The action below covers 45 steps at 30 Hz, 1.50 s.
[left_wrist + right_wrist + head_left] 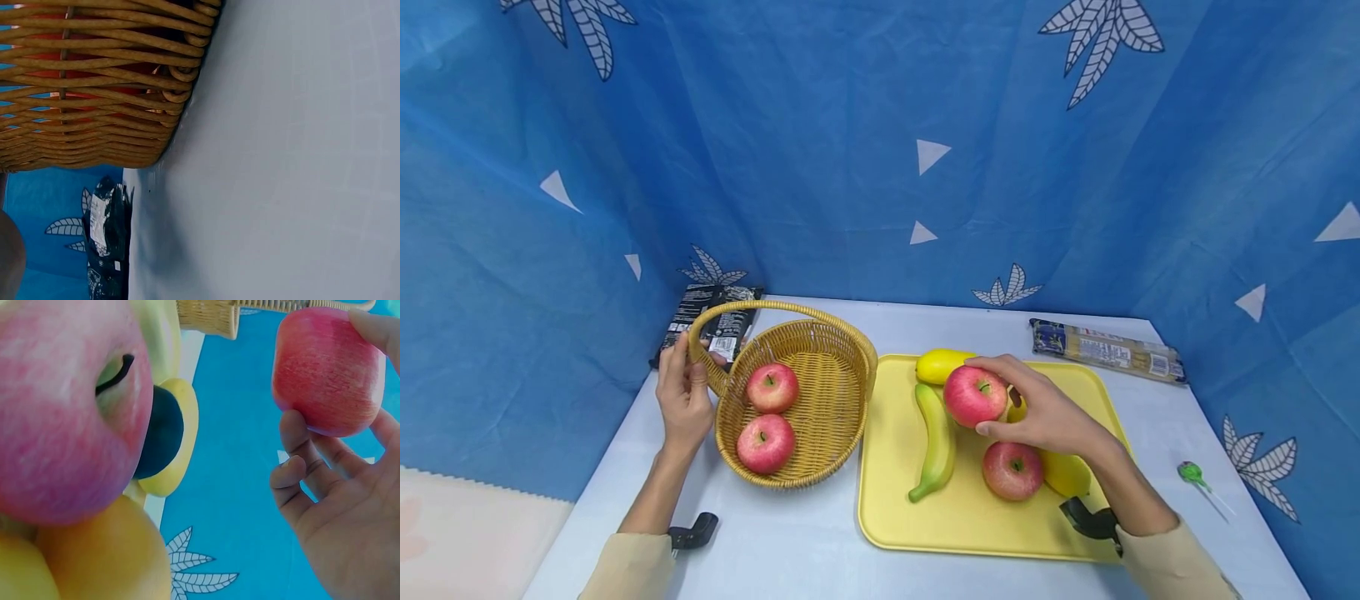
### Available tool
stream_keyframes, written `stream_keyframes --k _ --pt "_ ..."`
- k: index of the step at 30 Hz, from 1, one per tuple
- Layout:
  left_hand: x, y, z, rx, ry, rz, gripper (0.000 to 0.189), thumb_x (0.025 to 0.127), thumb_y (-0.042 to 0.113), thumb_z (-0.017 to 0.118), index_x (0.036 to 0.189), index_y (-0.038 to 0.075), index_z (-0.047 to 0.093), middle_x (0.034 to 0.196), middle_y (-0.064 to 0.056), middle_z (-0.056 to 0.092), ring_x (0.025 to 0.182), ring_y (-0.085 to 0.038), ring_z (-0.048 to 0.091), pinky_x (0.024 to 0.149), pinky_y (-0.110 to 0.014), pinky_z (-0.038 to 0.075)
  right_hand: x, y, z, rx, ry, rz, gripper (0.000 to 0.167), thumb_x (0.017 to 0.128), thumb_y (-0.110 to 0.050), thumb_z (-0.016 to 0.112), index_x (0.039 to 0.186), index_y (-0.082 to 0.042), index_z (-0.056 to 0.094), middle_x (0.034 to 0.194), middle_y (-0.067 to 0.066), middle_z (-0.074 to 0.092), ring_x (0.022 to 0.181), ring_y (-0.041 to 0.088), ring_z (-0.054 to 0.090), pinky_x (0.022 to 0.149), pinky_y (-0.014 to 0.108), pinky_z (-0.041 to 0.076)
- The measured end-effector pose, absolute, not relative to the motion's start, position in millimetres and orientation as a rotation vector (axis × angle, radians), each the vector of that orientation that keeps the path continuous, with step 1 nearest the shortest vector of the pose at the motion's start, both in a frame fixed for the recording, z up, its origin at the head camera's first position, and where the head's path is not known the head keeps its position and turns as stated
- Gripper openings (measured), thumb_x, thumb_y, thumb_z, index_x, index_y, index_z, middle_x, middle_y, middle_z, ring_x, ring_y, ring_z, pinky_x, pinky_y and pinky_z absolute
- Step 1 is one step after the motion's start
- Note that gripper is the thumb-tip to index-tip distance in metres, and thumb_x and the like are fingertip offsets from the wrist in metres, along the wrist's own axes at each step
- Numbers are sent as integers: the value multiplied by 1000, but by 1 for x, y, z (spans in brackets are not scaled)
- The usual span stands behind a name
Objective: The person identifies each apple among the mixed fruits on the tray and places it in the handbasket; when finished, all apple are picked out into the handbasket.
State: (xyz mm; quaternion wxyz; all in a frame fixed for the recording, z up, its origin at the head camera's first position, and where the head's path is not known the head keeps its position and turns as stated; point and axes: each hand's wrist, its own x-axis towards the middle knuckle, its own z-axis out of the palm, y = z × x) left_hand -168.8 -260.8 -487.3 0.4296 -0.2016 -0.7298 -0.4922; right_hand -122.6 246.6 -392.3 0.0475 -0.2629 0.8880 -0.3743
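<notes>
Right hand (1037, 408): grip pinches an apple (975, 396), thumb one side, fingers the other, held over the yellow tray (917, 521). Right wrist view shows it apart from the second tray apple (1012, 472). Left hand (685, 404): grip is curled on the left end of the basket handle (775, 307). Basket (831, 408) sits just left of the tray, two apples (766, 443) in its left side.

Hold looks sound; keep pressure even, since smooth round skin could roll out. Lift before any sideways move: banana (936, 442) and yellow fruit (942, 366) are near enough to knock. Keep apple and knuckles off the arched handle. Brace the basket; don't pull, or it may tip.
</notes>
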Motion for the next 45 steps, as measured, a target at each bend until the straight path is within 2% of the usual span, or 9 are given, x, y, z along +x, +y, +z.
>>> stream_keyframes --k 11,14,20,28,39,45 --pt "-167 -260 -484 -496 -1845 -1230 57 100 -16 41 153 5 35 118 -29 53 94 -12 64 75 -15 47 -122 231 -391 -818 2669 -1142 74 80 -40 86 142 -45 47 123 -16 54 103 14 55 71 34 54" --pt "-167 -260 -485 -493 -1844 -1219 56 101 -14 42 153 4 36 117 -29 53 95 -11 63 72 -14 44 -121 227 -391 -834 2641 -1167 74 80 -37 86 142 -45 47 125 -16 53 107 14 55 76 33 56" --pt "-166 -259 -484 -498 -1840 -1223 54 101 -13 41 153 4 36 118 -30 53 94 -11 63 75 -13 46 -119 219 -391 -841 2578 -1210 75 80 -35 87 143 -44 48 132 -17 52 118 12 55 89 39 57" --pt "-167 -260 -483 -508 -1833 -1233 54 100 -15 41 152 2 36 119 -32 51 92 -14 63 79 -13 49 -118 207 -389 -888 2566 -1199 74 80 -42 86 143 -44 48 134 -18 52 120 11 55 91 40 56" --pt "-169 -260 -489 -516 -1800 -1239 54 99 -18 41 151 0 37 116 -36 49 90 -14 64 77 -14 49 -118 192 -392 -917 2526 -1174 77 78 -35 88 143 -46 48 139 -21 49 123 7 52 94 35 55" --pt "-168 -260 -487 -514 -1812 -1230 54 99 -17 41 151 0 36 117 -35 50 91 -15 64 76 -14 48 -116 187 -393 -916 2520 -1166 80 78 -30 89 144 -46 46 140 -18 49 122 9 52 95 38 54"
